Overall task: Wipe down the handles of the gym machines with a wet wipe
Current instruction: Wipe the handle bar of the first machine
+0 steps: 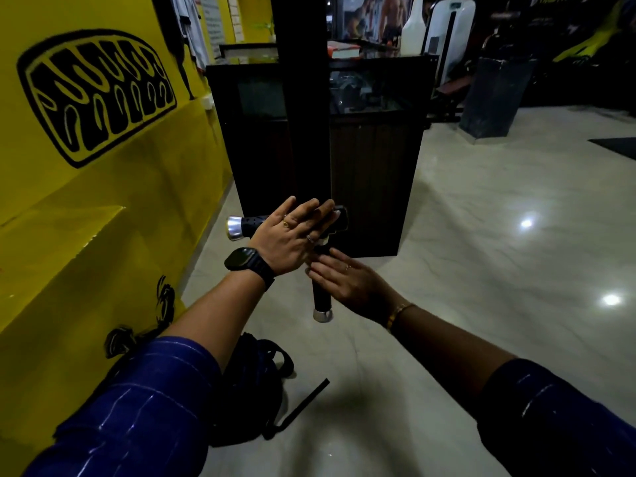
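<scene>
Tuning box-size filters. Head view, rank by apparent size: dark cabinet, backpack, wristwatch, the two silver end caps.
1. dark cabinet
2. backpack, partly hidden behind the arm
3. wristwatch
4. left end cap and lower end cap: they look alike, so not ranked

This is apparent size only, since nearness to the camera skews it.

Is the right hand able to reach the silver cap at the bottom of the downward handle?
Probably yes: the right hand is beside that handle, just above the silver cap, with nothing between them.
</scene>
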